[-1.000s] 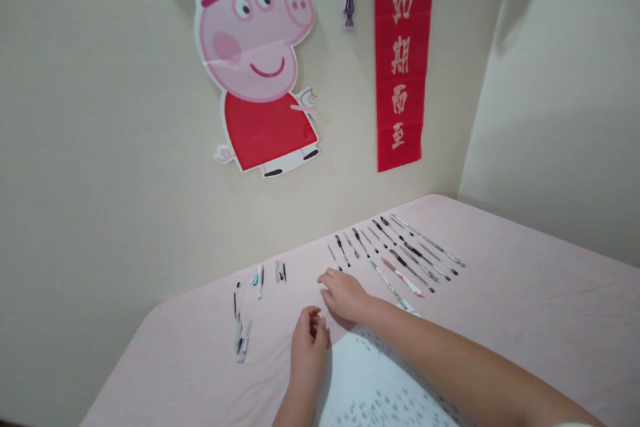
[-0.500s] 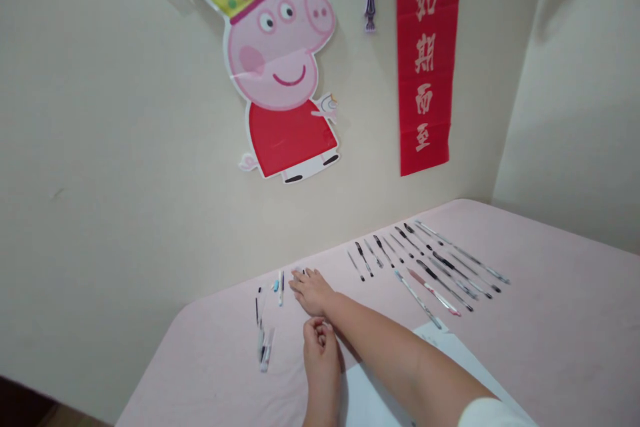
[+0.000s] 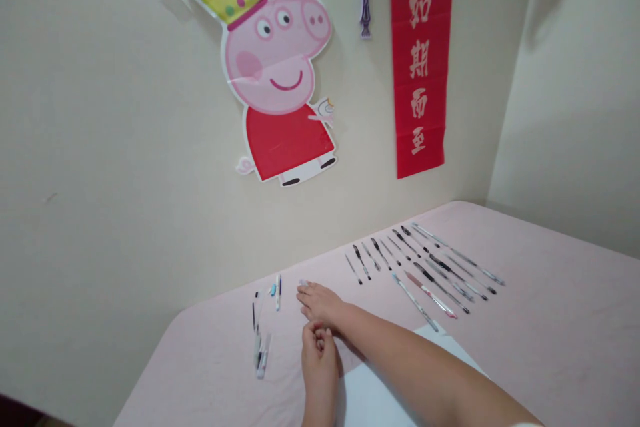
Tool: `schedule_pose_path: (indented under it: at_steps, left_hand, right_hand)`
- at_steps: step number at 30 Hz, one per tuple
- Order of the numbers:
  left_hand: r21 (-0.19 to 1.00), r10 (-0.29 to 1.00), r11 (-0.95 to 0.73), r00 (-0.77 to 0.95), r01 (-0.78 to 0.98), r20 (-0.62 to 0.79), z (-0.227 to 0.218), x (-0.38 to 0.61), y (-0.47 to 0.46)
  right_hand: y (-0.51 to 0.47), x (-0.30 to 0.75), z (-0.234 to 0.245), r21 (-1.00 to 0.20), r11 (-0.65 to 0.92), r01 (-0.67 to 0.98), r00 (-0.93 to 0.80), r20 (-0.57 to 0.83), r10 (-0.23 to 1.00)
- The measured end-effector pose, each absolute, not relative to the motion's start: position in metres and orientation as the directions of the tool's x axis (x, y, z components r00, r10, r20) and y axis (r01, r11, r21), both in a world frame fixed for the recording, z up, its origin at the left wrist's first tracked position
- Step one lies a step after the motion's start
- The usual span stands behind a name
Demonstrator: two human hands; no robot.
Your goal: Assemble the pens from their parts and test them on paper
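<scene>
My right hand reaches across to the left and lies on the pink table, fingers stretched out flat. Its fingertips touch a small pale piece that I cannot make out. Just below it my left hand is curled, fingertips pinched together; what they hold is hidden. A short blue-and-white pen lies left of the right hand. A thin black refill and a clear pen barrel lie further left. A row of several pens lies to the right.
A white printed sheet lies under my right forearm. The table meets two walls in a corner at the back right. A cartoon pig cutout and a red banner hang on the wall. The table's left edge is near.
My right hand has moved left from beside the pen row onto the small pieces. My left hand has curled tighter just below it. The camera has shifted left.
</scene>
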State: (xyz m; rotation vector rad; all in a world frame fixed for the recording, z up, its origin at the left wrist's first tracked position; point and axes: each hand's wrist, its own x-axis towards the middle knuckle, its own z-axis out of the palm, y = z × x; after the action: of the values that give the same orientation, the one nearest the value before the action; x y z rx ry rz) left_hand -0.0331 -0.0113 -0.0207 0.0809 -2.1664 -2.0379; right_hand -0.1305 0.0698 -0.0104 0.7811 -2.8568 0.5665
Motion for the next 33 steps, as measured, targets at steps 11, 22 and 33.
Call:
schedule_pose_path:
  at_steps: [11, 22, 33]
  left_hand:
    - [0.959, -0.098, 0.195, -0.968, 0.208, 0.230, -0.023, -0.035, -0.014]
    - [0.778, 0.066, 0.451, -0.885, 0.439, 0.461, -0.038, -0.040, -0.020]
    - [0.755, 0.093, 0.499, -0.893, 0.425, 0.441, -0.039, -0.039, -0.020]
  right_hand:
    - [0.116, -0.041, -0.008, -0.491, 0.661, -0.567, -0.824, 0.341, -0.452]
    - [0.126, -0.039, -0.005, -0.570, 0.559, -0.602, -0.798, 0.400, -0.451]
    - [0.127, -0.040, -0.012, -0.563, 0.612, -0.556, -0.828, 0.442, -0.345]
